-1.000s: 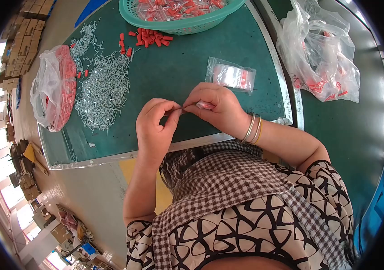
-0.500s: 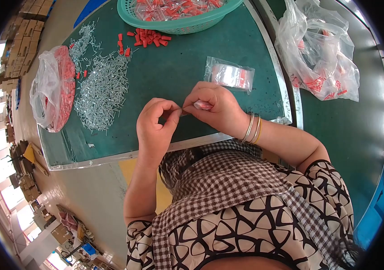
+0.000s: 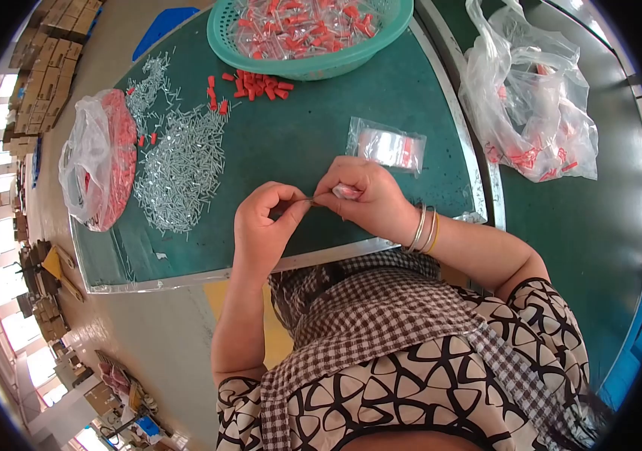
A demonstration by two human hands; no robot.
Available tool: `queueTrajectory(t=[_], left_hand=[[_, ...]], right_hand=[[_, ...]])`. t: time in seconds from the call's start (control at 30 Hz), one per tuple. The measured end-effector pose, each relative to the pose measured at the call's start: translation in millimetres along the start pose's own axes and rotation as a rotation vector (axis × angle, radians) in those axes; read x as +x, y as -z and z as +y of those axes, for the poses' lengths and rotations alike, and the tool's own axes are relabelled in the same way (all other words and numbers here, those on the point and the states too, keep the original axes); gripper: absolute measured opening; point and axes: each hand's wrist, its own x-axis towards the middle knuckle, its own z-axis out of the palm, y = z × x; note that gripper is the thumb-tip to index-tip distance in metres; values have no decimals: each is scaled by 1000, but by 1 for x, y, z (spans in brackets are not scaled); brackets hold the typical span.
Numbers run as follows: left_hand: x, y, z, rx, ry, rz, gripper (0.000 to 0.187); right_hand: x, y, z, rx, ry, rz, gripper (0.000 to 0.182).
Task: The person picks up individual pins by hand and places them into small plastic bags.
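My left hand (image 3: 261, 225) is closed in a pinch, thumb against forefinger, its tips meeting those of my right hand (image 3: 370, 195). Whatever lies between the touching fingertips is too small to make out. Curled in the right hand is a small clear plastic bag (image 3: 347, 192) with something red in it, partly hidden by the fingers. Just beyond that hand, a pack of clear plastic bags (image 3: 390, 148) lies flat on the green table (image 3: 291, 120).
A heap of silvery screws (image 3: 182, 169) lies at left, beside a plastic bag of red pieces (image 3: 119, 161). Loose red plastic plugs (image 3: 261, 86) lie before a green basket (image 3: 313, 69) of filled small bags. Another plastic bag (image 3: 531, 113) sits at right, past the table's metal edge (image 3: 479, 173).
The view has tilted slightly, so the table and everything on it sit a little lower. Both hands keep the same fingertip-to-fingertip pinch.
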Motion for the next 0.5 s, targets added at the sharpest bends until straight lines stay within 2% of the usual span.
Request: queueTrajectory(t=[0.03,0.1,0.13,0.17,0.2,0.27,0.3,0.37,0.4,0.5], left_hand=[[3,3,0,-17,12,-16,6],[17,9,9,69,-36,84,4],[26,13,15,112,-53,134,3],[38,18,22,-57,-13,224,5],[54,22,38,-81,98,355,15],[85,26,55,-360,-145,358,25],[89,24,58,-311,-186,395,28],[96,16,63,-214,-270,460,34],[91,17,56,-163,-286,409,27],[58,9,31,43,-151,347,16]], right_hand=[[1,1,-3,103,-104,0,9],[2,2,-8,311,-317,-4,13],[3,5,-7,403,-336,-23,18],[4,9,-4,496,-360,-43,22],[5,13,-1,590,-385,-63,26],[7,15,12,1028,-404,-190,35],[8,16,17,1244,-405,-252,39],[8,15,23,1376,-404,-279,43],[8,15,24,1446,-400,-285,45],[8,15,12,1283,-505,-180,44]])
